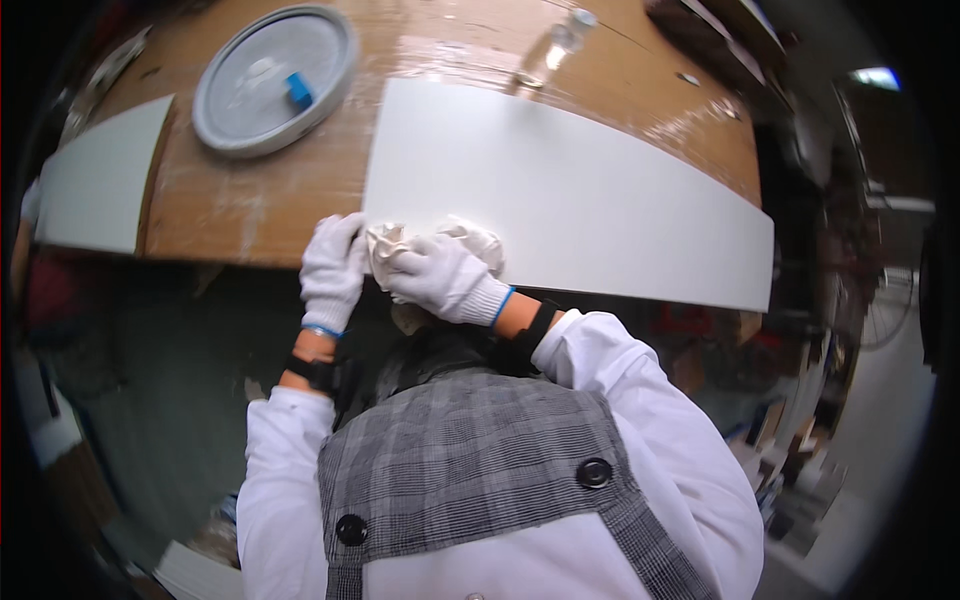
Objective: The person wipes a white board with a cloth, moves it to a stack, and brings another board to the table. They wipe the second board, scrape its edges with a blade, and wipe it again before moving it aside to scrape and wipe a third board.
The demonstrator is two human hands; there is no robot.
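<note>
A long white panel (560, 200) lies on the wooden table, its near edge along the table's front. At its near left corner, my right hand (450, 278), in a white knit glove, is closed on a crumpled whitish cloth (475, 240) and presses it to the panel. Folds of the cloth stick out on both sides of the fingers. My left hand (333, 265), gloved too, has its fingers bent against the panel's left edge, just beside the cloth. Its fingertips are partly hidden.
Farther left on the wooden table (225, 210) sits a round grey lid (210, 110) with a blue block (299, 91) in it. Another white panel (105, 180) lies at the far left. A clear bottle (560, 45) is beyond the big panel. Someone's arm (20, 245) shows at the left rim.
</note>
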